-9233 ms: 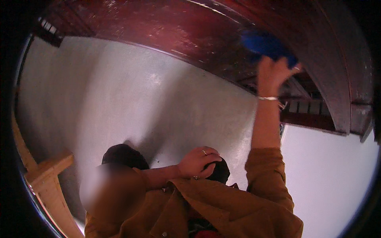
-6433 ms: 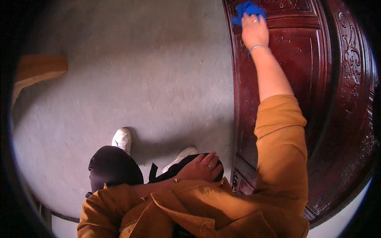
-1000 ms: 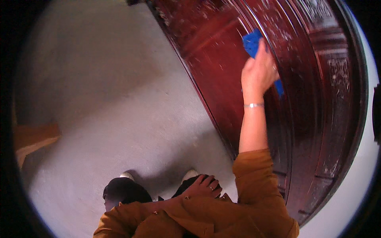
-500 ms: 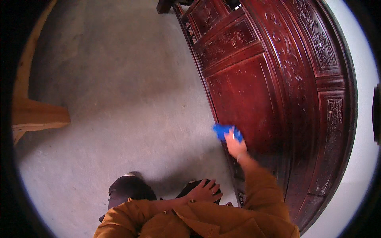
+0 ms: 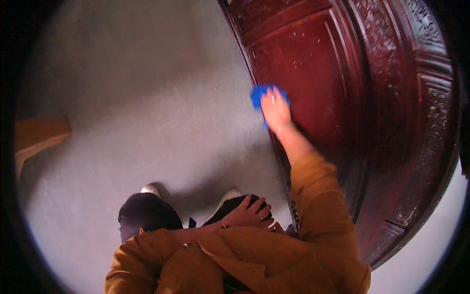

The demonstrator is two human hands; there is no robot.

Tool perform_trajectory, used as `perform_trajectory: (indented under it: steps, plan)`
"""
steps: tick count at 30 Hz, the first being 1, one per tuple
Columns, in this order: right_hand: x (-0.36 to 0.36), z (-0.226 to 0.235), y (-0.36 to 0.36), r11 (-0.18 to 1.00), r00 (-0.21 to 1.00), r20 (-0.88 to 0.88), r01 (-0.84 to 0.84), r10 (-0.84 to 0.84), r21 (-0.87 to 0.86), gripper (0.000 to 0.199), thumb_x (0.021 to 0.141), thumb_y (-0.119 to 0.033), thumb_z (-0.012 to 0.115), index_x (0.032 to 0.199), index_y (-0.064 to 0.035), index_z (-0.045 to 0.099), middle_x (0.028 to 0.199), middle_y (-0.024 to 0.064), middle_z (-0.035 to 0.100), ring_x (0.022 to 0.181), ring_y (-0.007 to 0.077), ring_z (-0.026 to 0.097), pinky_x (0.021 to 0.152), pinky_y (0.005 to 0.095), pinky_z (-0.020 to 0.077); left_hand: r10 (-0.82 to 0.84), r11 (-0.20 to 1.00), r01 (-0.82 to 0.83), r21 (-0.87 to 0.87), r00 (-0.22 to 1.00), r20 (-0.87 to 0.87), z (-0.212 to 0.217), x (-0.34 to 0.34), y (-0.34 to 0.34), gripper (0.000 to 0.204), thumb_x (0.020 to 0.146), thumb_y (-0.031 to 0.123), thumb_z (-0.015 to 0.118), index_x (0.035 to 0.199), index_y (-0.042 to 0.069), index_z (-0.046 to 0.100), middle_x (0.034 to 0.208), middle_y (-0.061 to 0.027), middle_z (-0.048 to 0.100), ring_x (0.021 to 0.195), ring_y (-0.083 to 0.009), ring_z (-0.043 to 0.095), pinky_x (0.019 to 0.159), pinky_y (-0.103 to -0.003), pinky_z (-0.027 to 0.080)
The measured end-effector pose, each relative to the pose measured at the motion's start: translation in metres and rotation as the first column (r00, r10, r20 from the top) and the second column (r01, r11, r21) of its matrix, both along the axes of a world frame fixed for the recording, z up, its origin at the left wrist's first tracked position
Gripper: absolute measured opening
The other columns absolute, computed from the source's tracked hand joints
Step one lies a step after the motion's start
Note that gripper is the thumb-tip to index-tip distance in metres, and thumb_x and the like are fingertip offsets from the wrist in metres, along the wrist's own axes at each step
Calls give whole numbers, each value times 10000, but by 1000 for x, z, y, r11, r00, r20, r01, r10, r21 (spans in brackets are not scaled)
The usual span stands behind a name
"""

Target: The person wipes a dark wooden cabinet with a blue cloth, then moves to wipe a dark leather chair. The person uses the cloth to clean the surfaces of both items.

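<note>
Cloth [image 5: 259,95] has crossed to the front edge of the seat [image 5: 313,73], held in my right grip [image 5: 276,110]; likely mid-wipe, I next need steady pressure.

Tabletop [image 5: 313,63]: dark red wood, glossy, panelled and grooved, carved toward the far right; at its floor-side edge lies one blue cloth [image 5: 256,98], beneath the right hand [image 5: 276,110]. Floor [image 5: 147,88]: grey, partly shadowed; bears two pale shoes [image 5: 152,189], partly hidden.
</note>
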State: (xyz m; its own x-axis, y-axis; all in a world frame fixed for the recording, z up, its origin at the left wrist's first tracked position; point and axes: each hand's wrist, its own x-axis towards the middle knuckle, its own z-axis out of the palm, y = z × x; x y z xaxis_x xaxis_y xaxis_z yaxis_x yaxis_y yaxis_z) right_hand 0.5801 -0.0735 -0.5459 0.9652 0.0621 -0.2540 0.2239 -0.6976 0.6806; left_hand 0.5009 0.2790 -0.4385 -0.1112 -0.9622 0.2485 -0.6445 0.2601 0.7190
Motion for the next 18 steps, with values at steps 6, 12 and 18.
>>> perform_trajectory:
  steps: [6, 12, 18]
  plan:
    - [74, -15, -3, 998, 997, 34, 70, -70, 7, 395, 961, -204, 462, 1319, -127, 607, 1336, 52, 592, 1327, 234, 443, 1201, 421, 229, 68, 993, -69, -93, 998, -17, -13, 1, -11, 266, 910, 359, 548, 1111, 257, 690, 1283, -55, 598, 1273, -315, 501, 1032, -561, 403]
    - [-165, -82, 23, 951, 954, -35, 298, -296, 82, 221, 951, -184, 485, 1080, -174, 665, 1210, 57, 588, 1299, 241, 464, 1153, 381, 339, 69, 988, -74, -133, 997, -46, -14, -1, -17, 238, 849, 312, 601, 1023, 183, 698, 1189, -47, 615, 1195, -297, 542, 1028, -534, 410]
    - [-381, -53, 64, 676, 641, -437, 731, -631, 96, 212, 919, -177, 540, 1056, -160, 700, 1203, 32, 614, 1294, 250, 499, 1052, 421, 456, 2, 971, -37, -234, 989, -146, -13, -2, -18, 195, 803, 269, 622, 958, 187, 708, 1143, -24, 626, 1170, -260, 552, 1027, -494, 420]
